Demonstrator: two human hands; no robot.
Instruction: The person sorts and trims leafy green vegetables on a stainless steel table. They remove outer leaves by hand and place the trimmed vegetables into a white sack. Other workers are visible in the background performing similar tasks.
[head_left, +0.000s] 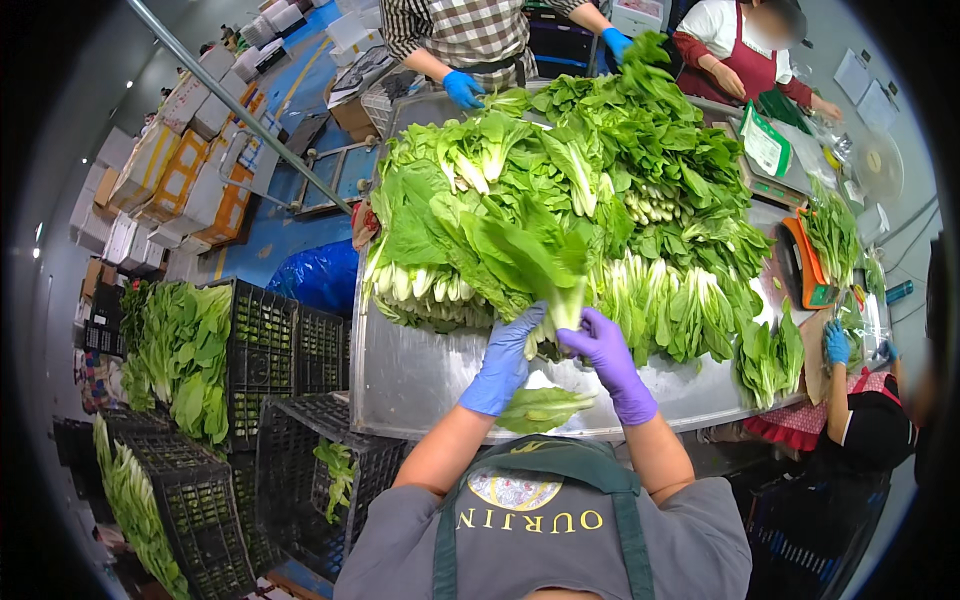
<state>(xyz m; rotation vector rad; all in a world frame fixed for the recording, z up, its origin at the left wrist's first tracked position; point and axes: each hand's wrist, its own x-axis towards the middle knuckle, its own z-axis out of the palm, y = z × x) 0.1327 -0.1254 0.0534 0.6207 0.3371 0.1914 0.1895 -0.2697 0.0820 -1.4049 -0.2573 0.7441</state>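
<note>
My left hand (508, 361), in a blue glove, is closed around the lower left side of a leafy green vegetable head (544, 259). My right hand (609, 365), in a purple glove, has its fingers on the pale stem base of the same head. The leaves point away from me. A loose green leaf (543, 409) lies on the metal table (420, 375) between my forearms. Just beyond my hands, a large pile of leafy greens (585, 165) covers the table, with rows of white stem ends (420, 283) at the left.
Black plastic crates (262, 337) with greens stand at the left. Across the table, a person in blue gloves (463, 88) handles greens; another wears a red apron (731, 56). At the right are an orange scale (806, 262), a small bunch of greens (770, 356) and another gloved worker (836, 341).
</note>
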